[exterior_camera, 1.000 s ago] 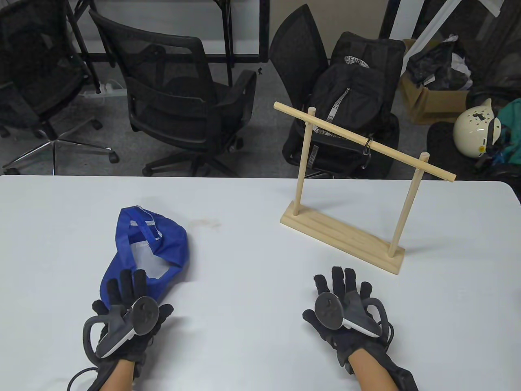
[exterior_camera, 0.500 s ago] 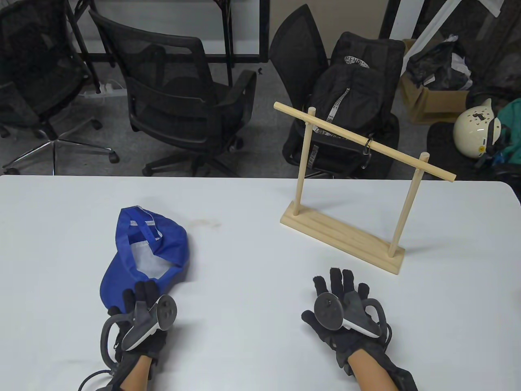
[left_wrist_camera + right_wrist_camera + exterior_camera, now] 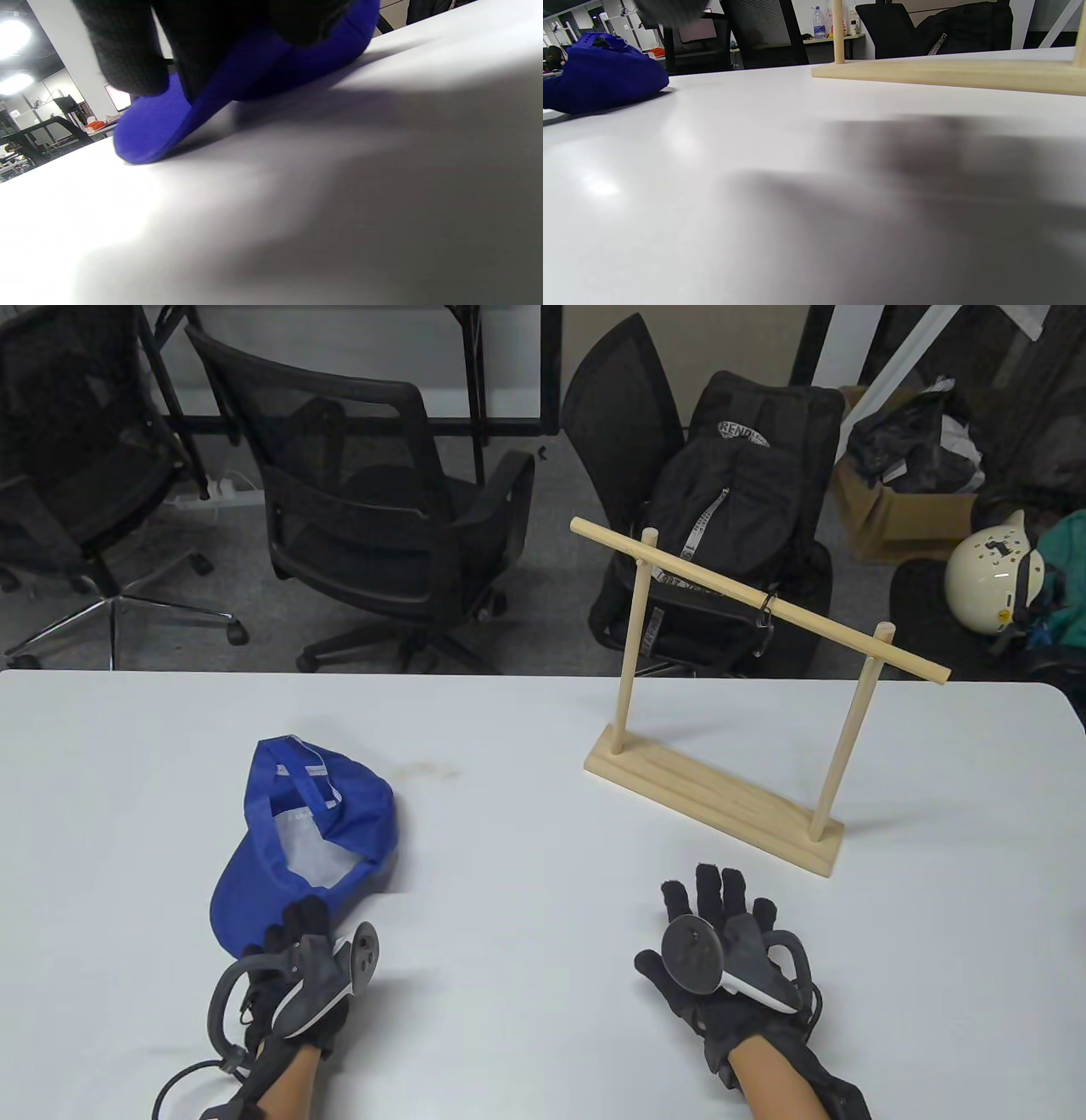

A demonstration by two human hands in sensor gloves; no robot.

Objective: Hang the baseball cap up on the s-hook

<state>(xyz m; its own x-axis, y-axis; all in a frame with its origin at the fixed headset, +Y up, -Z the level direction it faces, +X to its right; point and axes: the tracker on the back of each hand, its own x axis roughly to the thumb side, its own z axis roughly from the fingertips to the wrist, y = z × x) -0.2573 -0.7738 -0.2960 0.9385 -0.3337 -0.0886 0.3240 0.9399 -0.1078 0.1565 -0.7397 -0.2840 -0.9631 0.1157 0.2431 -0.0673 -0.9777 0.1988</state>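
The blue baseball cap (image 3: 322,814) lies upside down on the white table (image 3: 509,831), brim toward me. My left hand (image 3: 293,920) is turned on its side at the brim's near edge. In the left wrist view its fingers (image 3: 127,55) pinch the brim (image 3: 169,123), which is lifted slightly off the table. My right hand (image 3: 713,891) rests flat and open on the table, empty, just in front of the wooden rack (image 3: 713,806). A small dark s-hook (image 3: 766,612) hangs on the rack's top rod. The cap (image 3: 602,80) and the rack base (image 3: 946,74) also show in the right wrist view.
Beyond the table's far edge stand black office chairs (image 3: 373,500), a black backpack (image 3: 730,517), a cardboard box (image 3: 899,517) and a white helmet (image 3: 988,568). The rack stands diagonally on the right half of the table.
My left hand has drawn back from lying flat on the cap, turned onto its side and closed on the brim's near edge. The cap shifted slightly. My right hand has barely moved.
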